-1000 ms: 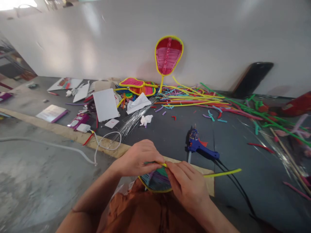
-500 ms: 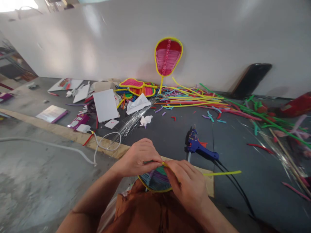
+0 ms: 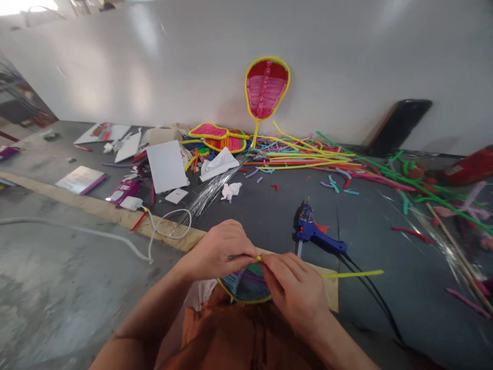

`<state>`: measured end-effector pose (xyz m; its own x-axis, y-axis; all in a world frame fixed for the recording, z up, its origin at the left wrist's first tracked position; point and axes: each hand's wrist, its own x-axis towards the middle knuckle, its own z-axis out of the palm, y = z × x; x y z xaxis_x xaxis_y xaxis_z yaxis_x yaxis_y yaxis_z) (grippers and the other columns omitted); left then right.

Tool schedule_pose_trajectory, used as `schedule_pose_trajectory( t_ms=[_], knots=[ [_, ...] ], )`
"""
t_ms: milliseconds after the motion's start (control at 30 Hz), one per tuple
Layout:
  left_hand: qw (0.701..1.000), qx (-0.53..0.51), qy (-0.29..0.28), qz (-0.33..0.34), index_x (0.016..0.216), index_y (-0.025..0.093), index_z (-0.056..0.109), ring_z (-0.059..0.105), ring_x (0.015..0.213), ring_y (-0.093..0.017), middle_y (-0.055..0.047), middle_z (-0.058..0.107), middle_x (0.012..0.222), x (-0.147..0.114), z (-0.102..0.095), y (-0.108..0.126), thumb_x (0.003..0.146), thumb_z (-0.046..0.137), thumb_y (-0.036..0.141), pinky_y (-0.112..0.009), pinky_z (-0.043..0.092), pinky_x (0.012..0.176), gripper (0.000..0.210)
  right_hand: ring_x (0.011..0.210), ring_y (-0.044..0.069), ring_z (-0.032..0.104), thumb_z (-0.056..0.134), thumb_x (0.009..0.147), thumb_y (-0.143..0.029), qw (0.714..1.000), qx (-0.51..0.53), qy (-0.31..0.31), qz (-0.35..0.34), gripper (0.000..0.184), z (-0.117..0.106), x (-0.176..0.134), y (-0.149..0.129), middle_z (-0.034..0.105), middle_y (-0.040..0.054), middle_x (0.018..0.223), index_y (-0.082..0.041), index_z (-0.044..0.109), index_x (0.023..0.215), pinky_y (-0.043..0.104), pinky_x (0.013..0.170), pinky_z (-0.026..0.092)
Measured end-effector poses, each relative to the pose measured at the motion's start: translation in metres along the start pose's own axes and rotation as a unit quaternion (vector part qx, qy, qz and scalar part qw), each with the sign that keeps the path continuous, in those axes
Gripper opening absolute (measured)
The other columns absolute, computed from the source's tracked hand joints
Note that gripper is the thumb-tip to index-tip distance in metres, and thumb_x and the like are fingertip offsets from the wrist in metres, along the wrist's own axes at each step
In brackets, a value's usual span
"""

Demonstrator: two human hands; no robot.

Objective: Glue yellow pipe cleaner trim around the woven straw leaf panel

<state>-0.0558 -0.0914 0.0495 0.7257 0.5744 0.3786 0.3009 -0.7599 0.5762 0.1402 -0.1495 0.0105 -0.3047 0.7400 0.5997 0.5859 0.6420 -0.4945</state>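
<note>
Close to my body, both hands pinch at the far edge of a fan-shaped piece (image 3: pixel 246 288) filled with blue, purple and green pipe cleaners and rimmed in yellow. My left hand (image 3: pixel 221 252) is closed on its upper edge, thumb and fingertips together. Right beside it, my right hand (image 3: pixel 296 285) pinches a yellow pipe cleaner (image 3: pixel 358 274), whose loose end sticks out to the right past the hand. The fingertips of both hands nearly meet at a small yellow bit between them. My hands cover much of the piece's upper part.
A blue glue gun (image 3: pixel 318 236) lies beyond my right hand, its black cord running toward me. A pink fan (image 3: pixel 267 90) leans on the white wall. Coloured pipe cleaners (image 3: pixel 308 159) pile up behind. A phone (image 3: pixel 400 126) leans at right; a white cable (image 3: pixel 154 226) loops at left.
My fingertips have come slightly closer together, hiding more of the yellow pipe cleaner between them. Its loose end has tilted up a little. The rest looks the same.
</note>
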Motion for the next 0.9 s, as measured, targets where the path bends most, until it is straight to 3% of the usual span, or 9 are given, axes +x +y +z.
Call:
schedule_pose_trajectory(
  t_ms=[133, 367, 567, 767, 900],
  knots=[
    [0.998, -0.015, 0.045, -0.032, 0.081, 0.019, 0.064, 0.06, 0.069, -0.013, -0.001, 0.069, 0.073, 0.001, -0.005, 0.0, 0.083, 0.062, 0.017, -0.03, 0.046, 0.078, 0.003, 0.074, 0.017, 0.066, 0.058, 0.087, -0.015, 0.999, -0.022, 0.025, -0.011, 0.02, -0.006, 0.004, 0.003, 0.073, 0.0074, 0.086, -0.015, 0.062, 0.107, 0.029, 0.066, 0.052],
    [0.982, -0.048, 0.097, -0.158, 0.074, 0.016, 0.064, 0.059, 0.068, -0.011, -0.002, 0.064, 0.069, 0.001, -0.018, 0.004, 0.084, 0.062, 0.022, -0.022, 0.046, 0.064, 0.012, 0.076, 0.018, 0.066, 0.061, 0.085, -0.015, 0.998, -0.046, 0.038, -0.002, 0.022, -0.022, 0.009, 0.006, 0.072, 0.0079, 0.088, -0.016, 0.063, 0.107, 0.031, 0.071, 0.053],
    [0.974, -0.078, 0.123, -0.175, 0.074, 0.015, 0.065, 0.058, 0.065, -0.01, -0.002, 0.063, 0.07, -0.002, -0.012, 0.003, 0.083, 0.064, 0.024, -0.021, 0.046, 0.061, 0.013, 0.073, 0.017, 0.065, 0.06, 0.085, -0.016, 0.997, -0.039, 0.058, 0.016, 0.015, -0.021, 0.011, 0.004, 0.071, 0.0064, 0.083, -0.019, 0.067, 0.098, 0.03, 0.068, 0.054],
    [0.969, -0.121, 0.093, -0.193, 0.083, 0.014, 0.065, 0.062, 0.07, -0.011, -0.003, 0.066, 0.078, -0.008, -0.01, -0.002, 0.08, 0.068, 0.025, -0.02, 0.05, 0.065, 0.011, 0.072, 0.016, 0.066, 0.059, 0.085, -0.011, 0.998, -0.011, 0.066, 0.019, 0.011, -0.014, 0.007, 0.005, 0.071, 0.0056, 0.08, -0.018, 0.065, 0.093, 0.029, 0.069, 0.054],
    [0.971, -0.109, 0.077, -0.201, 0.106, 0.016, 0.061, 0.065, 0.077, -0.013, -0.004, 0.069, 0.087, -0.012, -0.01, -0.002, 0.073, 0.075, 0.027, -0.022, 0.053, 0.072, 0.037, 0.069, 0.016, 0.066, 0.058, 0.086, -0.012, 0.998, -0.004, 0.067, 0.019, 0.01, -0.012, 0.004, 0.006, 0.071, 0.005, 0.077, -0.019, 0.065, 0.09, 0.029, 0.066, 0.054]
  ],
)
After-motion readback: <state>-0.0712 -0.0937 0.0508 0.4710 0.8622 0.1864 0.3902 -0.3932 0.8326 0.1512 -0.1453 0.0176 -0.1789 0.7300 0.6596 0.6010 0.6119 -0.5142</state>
